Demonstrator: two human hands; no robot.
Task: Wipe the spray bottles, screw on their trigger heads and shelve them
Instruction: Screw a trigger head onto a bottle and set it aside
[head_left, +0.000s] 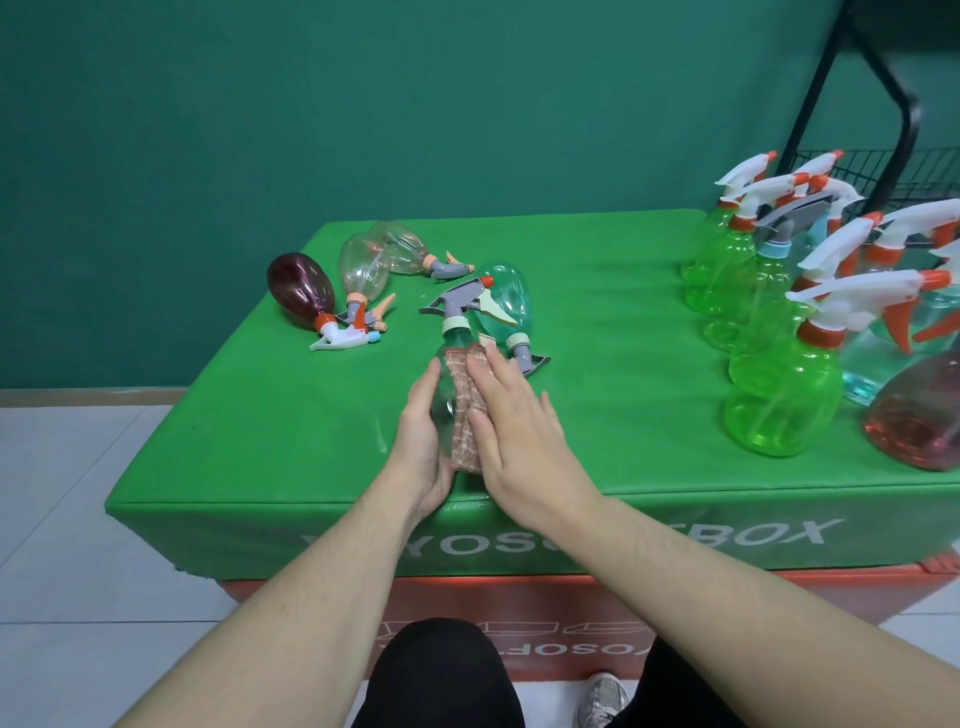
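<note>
Two hands on one clear spray bottle (447, 400) at the green box's (597, 415) near edge: left hand (421, 441) grips its base, right hand (511, 421) presses a brown cloth (465, 410) flat-fingered. Risks: bottle rolling off; cloth snagging the grey trigger head (457, 301).

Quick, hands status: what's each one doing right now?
Left hand: grips the clear bottle, steadying it.
Right hand: open, fingers flat, pressing the brown cloth against the bottle.
</note>
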